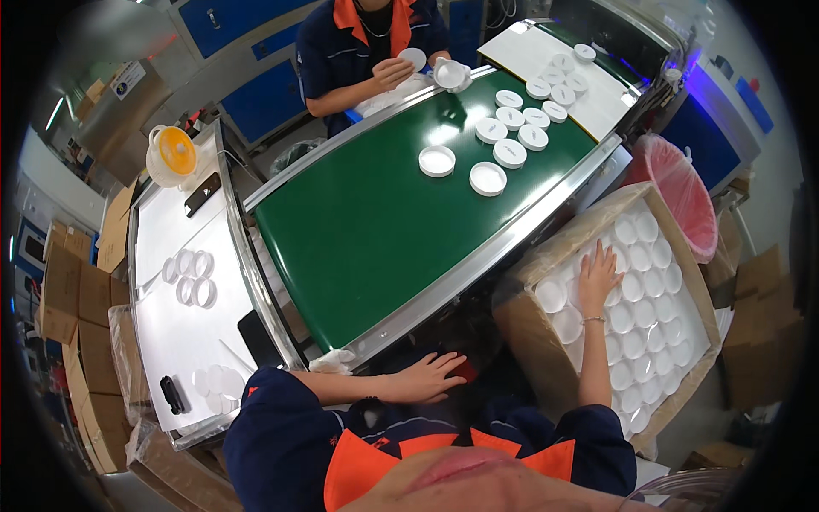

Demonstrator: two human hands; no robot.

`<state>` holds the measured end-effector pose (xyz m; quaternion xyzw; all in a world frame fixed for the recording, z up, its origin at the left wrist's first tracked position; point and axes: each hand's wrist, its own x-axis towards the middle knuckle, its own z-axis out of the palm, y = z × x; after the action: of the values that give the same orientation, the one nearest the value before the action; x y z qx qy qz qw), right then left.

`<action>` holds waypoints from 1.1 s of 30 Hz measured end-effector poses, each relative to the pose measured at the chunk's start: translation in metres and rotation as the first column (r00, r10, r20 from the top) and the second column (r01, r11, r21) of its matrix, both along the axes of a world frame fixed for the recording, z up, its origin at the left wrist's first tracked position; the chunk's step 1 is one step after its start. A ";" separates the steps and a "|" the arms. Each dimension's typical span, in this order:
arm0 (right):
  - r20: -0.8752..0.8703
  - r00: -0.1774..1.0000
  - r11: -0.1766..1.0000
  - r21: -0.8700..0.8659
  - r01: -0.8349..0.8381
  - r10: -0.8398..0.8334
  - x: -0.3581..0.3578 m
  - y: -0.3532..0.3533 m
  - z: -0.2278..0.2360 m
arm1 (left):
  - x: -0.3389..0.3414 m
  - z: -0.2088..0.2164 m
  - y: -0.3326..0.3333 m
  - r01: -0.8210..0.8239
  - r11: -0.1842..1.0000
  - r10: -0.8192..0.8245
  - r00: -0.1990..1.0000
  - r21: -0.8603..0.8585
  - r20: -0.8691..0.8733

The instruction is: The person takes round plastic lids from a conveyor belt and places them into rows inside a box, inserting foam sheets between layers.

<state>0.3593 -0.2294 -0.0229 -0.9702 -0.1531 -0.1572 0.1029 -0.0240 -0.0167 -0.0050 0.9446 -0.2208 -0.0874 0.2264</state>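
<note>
White round caps [633,316]: ranked in rows inside a plastic-lined carton [531,337] at the person's right. Obscured or cut off: the carton's depth, below its top layer; the co-worker's head, beyond the upper edge; the caps under the right hand [600,277].

Fingers: right hand, parted and extended over the caps, with firmness of contact impossible to tell; left hand [429,378], spread loosely before the person's body, no object visible in it.

Surface: green conveyor belt [358,230], bearing loose caps toward its far end; white desk [162,226] at left, with clear-white rings [190,277] and a black phone [202,195].

Room: blue cabinets [263,98]; co-worker [328,72] across the belt, holding a white disc [413,58]; pink-lined bin [682,200] beyond the carton.
</note>
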 end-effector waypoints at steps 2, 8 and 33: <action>0.007 1.000 1.000 0.012 -0.006 0.006 0.001 -0.001 -0.002 | 0.000 -0.002 0.000 0.007 1.000 -0.007 1.000 0.008 0.011; -0.007 1.000 1.000 0.013 -0.003 0.003 -0.001 0.001 0.000 | -0.004 -0.013 0.000 0.030 0.997 -0.028 0.999 0.070 -0.021; -0.031 0.999 1.000 0.023 -0.016 0.017 -0.001 0.000 0.001 | -0.007 -0.012 0.001 0.053 0.991 -0.038 0.992 0.122 -0.122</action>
<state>0.3588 -0.2297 -0.0216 -0.9700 -0.1576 -0.1431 0.1176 -0.0310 -0.0153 -0.0167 0.9446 -0.2227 -0.1627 0.1777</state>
